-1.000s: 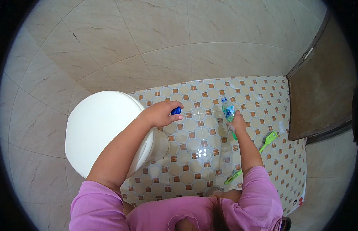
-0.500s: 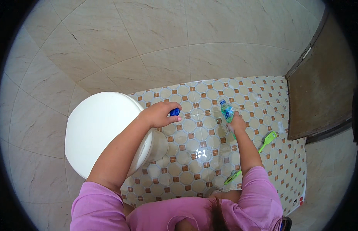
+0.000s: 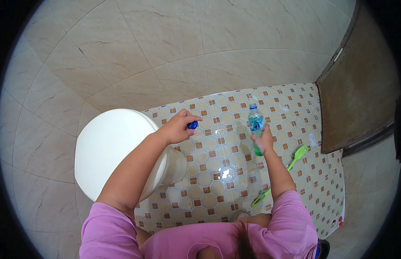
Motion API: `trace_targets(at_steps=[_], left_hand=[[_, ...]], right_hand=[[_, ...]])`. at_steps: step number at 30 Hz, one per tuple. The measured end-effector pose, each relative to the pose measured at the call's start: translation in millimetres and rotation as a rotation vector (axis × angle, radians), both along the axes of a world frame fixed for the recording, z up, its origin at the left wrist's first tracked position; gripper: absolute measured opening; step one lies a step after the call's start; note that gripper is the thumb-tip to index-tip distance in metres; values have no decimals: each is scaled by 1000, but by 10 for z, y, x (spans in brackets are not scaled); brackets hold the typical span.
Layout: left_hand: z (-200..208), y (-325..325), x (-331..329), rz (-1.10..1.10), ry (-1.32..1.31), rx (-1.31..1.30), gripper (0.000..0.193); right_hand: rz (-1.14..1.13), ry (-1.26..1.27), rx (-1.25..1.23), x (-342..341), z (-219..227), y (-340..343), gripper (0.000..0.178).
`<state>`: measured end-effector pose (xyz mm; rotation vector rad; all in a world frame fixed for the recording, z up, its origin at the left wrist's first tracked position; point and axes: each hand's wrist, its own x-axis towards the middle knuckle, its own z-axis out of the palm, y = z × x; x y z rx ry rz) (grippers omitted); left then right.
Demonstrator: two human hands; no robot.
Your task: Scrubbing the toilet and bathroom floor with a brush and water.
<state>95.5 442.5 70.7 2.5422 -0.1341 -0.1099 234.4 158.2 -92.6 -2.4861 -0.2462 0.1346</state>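
Note:
My left hand (image 3: 175,128) is closed on a small blue bottle cap (image 3: 192,124), pinched between thumb and fingers beside the toilet seat. To the right, my right hand (image 3: 265,140) wraps round the lower half of a clear plastic bottle (image 3: 255,119) with green liquid and a blue label. The bottle stands nearly upright above the floor, a blue band round its neck. A white toilet (image 3: 114,149) with its lid down is under my left forearm.
Tiled floor (image 3: 217,187) with wet, shiny patches lies below. A light green long-handled tool (image 3: 299,153) rests there, partly hidden behind my right forearm. A brown door (image 3: 362,86) is at the right; marbled wall tiles (image 3: 174,34) rise ahead.
The bottle has turned more upright in my right hand, showing more of its green lower part. My left hand has shifted slightly, still holding the blue cap.

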Motion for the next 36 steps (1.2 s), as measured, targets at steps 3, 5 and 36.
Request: trace_targets(at_steps=[3,5,36], left_hand=[[18,-218,131,-25,48,-134,45],[128,-467,247,-45,68,-189,43],[642,-2291,833,-650,-21,237,29]], right_hand=[[44,-132,368,-184,38,-41,67],[96,-60,471,-385,280,-25,67],[8,-265,238,-1029,1005,-1377,70]])
